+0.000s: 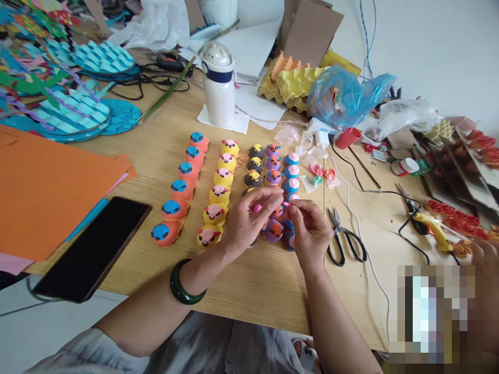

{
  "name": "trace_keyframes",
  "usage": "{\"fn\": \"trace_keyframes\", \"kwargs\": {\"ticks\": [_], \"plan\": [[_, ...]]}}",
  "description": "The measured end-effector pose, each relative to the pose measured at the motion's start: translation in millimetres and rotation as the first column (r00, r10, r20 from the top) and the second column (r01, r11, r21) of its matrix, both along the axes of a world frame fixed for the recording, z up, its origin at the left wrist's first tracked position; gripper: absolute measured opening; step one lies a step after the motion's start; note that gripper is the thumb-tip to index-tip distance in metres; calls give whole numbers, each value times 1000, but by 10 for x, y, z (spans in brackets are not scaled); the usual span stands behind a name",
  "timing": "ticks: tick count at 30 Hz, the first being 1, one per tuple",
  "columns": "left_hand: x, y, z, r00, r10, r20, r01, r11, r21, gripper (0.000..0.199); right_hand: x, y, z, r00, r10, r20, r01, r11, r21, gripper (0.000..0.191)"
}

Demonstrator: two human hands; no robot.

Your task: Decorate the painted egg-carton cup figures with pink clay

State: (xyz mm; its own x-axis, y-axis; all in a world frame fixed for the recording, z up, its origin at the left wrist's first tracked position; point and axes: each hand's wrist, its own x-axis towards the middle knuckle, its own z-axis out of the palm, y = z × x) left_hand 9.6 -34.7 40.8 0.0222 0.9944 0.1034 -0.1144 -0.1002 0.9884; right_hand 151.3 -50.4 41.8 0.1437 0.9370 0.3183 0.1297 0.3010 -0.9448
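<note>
My left hand (pixel 249 218) is closed in a pinch, with a small lump of bright pink modelling clay (pixel 257 208) in its fingers. Close beside it, my right hand (pixel 312 228) pinches another bit of pink clay (pixel 286 204) between thumb and forefinger. Both hands hover over rows of painted or clay-covered egg-carton cups. From the left run an orange row with blue tops (pixel 181 186), a yellow row with pink faces (pixel 219 194), a black and yellow row (pixel 253 179), a purple and orange row (pixel 273 177) and a blue and pink row (pixel 291 171). My hands cover parts of the last three rows.
Black-handled scissors (pixel 345 236) lie right of my hands, near a white cable (pixel 353 208) and a yellow glue gun (pixel 436 231). A phone (pixel 93 249) and orange paper (pixel 58 192) are at left. Behind stand a white bottle (pixel 219 93) and egg cartons (pixel 292 83). Another person's hand (pixel 485 254) is at far right.
</note>
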Motion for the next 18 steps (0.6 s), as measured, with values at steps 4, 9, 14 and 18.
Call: {"fn": "trace_keyframes", "kwargs": {"ticks": [4, 9, 14, 18], "plan": [[-4, 5, -20, 997, -23, -67, 30, 994, 105, 25, -23, 7, 49, 993, -1, -115, -10, 996, -94, 18], [-6, 4, -24, 997, 9, -72, -1, 994, 109, 22, -24, -9, 42, 995, 27, -97, -37, 993, -110, 20], [-6, -9, -8, 998, 25, -63, -17, 992, 122, 27, -32, -12, 28, 994, 42, -103, -51, 996, -80, 15], [6, -7, -13, 996, 33, -80, -23, 993, 118, 30, -29, -2, 36, 989, 8, -146, -21, 996, -88, 11]]}}
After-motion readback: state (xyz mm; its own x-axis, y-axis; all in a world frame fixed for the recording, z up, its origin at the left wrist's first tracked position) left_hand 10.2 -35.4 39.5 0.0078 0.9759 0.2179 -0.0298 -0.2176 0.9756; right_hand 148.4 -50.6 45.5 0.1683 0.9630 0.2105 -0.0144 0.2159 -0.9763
